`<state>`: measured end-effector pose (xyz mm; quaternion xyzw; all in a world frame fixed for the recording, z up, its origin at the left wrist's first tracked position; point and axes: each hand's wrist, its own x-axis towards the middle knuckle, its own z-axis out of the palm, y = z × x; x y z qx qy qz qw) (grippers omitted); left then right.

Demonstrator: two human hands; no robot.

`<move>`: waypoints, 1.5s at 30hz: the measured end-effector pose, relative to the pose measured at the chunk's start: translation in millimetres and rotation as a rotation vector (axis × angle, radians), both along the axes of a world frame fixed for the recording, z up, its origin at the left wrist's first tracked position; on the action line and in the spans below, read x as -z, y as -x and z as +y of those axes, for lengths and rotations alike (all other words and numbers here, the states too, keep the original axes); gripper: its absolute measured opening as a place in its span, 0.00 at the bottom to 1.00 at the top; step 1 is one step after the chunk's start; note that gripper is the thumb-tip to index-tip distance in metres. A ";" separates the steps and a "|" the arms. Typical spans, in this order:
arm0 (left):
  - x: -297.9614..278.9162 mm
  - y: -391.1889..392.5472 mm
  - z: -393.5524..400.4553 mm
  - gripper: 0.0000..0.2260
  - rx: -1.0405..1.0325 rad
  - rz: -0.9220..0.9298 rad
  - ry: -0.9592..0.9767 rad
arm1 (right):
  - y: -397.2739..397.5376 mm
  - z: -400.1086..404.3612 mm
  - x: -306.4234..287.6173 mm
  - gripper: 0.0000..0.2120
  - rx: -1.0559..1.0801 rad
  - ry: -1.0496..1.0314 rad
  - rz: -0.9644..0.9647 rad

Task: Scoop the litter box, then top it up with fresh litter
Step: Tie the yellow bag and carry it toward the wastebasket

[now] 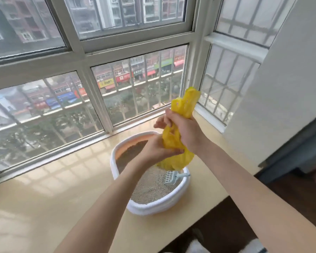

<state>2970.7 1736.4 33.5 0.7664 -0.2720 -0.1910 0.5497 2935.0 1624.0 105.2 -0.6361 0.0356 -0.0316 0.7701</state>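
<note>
The fingers of the right hand (187, 131) are curling tight around the gathered neck of a yellow plastic bag (173, 143), whose loose top is sticking up above the fist toward the window (139, 84). The left hand (158, 149) is gripping the same bag lower down, its fingers pinching the crumpled plastic just under the right fist. The bag's rounded bottom is hanging directly over the litter box (150, 207), a white-rimmed oval tray with a peach inner wall, which is sitting on the pale yellow sill (44, 198) near the glass. Inside it, grey-beige litter (150, 189) is covering the floor, looking darker at the far end. A pale slotted scoop (171, 178) is lying in the litter at the right side, its handle leaning on the rim. Signs on the shopfronts outside are too blurred to read.
</note>
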 end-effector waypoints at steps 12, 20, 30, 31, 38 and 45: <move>11.7 51.2 -117.0 0.15 0.401 -0.009 -0.122 | 80.1 -126.8 -26.5 0.22 0.394 -0.398 0.027; 7.6 99.5 -243.6 0.03 0.527 0.180 -0.107 | 202.6 -248.9 24.0 0.23 0.501 0.320 0.242; 12.2 175.1 -417.2 0.06 0.740 0.197 -0.230 | 302.7 -350.9 95.7 0.06 1.033 0.265 0.330; 12.1 181.4 -430.6 0.07 0.746 0.198 -0.219 | 309.8 -363.3 99.4 0.07 1.083 0.228 0.317; 25.7 208.5 -512.5 0.10 0.771 0.105 -0.286 | 340.1 -432.6 123.7 0.02 1.307 0.008 0.350; 53.9 211.1 -593.5 0.16 0.845 0.045 -0.293 | 336.6 -489.9 141.9 0.02 1.472 -0.070 0.363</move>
